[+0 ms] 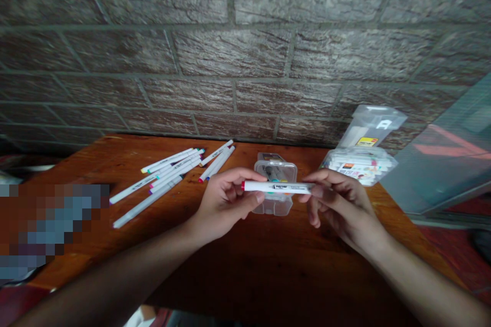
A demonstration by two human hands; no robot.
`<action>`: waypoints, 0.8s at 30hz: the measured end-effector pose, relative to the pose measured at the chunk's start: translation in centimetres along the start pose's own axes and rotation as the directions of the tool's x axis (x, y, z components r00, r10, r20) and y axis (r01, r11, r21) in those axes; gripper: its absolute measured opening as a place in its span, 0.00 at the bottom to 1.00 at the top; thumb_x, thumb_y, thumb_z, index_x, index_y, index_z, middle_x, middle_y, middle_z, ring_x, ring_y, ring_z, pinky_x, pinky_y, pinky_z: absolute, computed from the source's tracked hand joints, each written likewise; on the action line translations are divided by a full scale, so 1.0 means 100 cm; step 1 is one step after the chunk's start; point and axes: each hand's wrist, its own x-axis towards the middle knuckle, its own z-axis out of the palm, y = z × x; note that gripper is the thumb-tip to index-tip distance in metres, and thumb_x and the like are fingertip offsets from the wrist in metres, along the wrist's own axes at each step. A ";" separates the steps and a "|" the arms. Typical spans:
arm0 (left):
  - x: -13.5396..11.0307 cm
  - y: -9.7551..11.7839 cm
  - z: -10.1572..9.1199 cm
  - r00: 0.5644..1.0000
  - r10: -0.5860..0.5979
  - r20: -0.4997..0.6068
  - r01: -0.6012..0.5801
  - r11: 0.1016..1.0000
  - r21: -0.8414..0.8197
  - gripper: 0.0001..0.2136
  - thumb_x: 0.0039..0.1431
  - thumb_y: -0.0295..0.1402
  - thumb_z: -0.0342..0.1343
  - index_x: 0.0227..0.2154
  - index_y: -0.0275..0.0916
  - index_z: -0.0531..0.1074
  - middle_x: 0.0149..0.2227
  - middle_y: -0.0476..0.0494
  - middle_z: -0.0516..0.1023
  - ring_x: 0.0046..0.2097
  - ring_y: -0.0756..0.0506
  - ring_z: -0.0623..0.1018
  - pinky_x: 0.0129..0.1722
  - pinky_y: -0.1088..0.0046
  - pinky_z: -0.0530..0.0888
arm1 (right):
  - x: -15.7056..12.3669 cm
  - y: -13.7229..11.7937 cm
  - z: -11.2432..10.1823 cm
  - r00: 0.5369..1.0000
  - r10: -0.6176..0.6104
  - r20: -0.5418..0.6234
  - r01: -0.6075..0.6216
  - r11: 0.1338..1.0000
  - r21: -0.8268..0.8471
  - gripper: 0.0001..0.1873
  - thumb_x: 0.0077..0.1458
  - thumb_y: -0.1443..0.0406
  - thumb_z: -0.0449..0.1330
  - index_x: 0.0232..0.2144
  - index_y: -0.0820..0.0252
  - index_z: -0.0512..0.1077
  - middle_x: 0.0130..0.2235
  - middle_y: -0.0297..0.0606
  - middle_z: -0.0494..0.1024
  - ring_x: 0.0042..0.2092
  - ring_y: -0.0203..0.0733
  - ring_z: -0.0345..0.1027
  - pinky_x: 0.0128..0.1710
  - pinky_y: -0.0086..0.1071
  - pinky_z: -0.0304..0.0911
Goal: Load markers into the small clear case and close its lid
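Observation:
A white marker [280, 187] with a red end on its left lies level between my two hands. My left hand [226, 199] pinches it near the red end, thumb below and fingers behind. At the other end, my right hand [339, 202] grips it between thumb and fingers. Behind and below the marker stands a small clear plastic case [274, 207] with its lid up; a few coloured bits show inside, partly hidden by the marker and fingers. Several white markers [172, 168] with coloured ends lie in a loose pile to the left.
A larger clear box [360, 163] full of markers, its lid [374, 125] raised, stands at the back right of the wooden table [245, 255]. A brick wall [245, 71] rises behind the table. A blurred-out patch [57, 225] covers the left edge.

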 end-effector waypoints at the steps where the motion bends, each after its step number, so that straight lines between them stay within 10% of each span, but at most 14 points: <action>1: 0.000 0.000 0.000 1.000 -0.001 -0.005 0.001 1.000 0.009 0.09 0.58 0.29 0.69 0.41 0.35 0.79 0.24 0.52 0.76 0.19 0.56 0.68 0.17 0.83 0.67 | 0.000 0.001 0.000 1.000 -0.003 0.004 0.003 1.000 -0.005 0.10 0.56 0.61 0.74 0.40 0.58 0.83 0.31 0.39 0.86 0.19 0.36 0.74 0.18 0.27 0.70; 24: -0.001 -0.002 -0.001 1.000 0.001 -0.021 -0.001 1.000 0.003 0.09 0.58 0.29 0.69 0.41 0.35 0.79 0.24 0.51 0.76 0.19 0.56 0.68 0.17 0.83 0.67 | -0.001 0.003 -0.004 1.000 -0.010 0.018 0.010 0.999 -0.040 0.09 0.56 0.64 0.73 0.40 0.57 0.82 0.32 0.38 0.86 0.19 0.36 0.74 0.18 0.27 0.70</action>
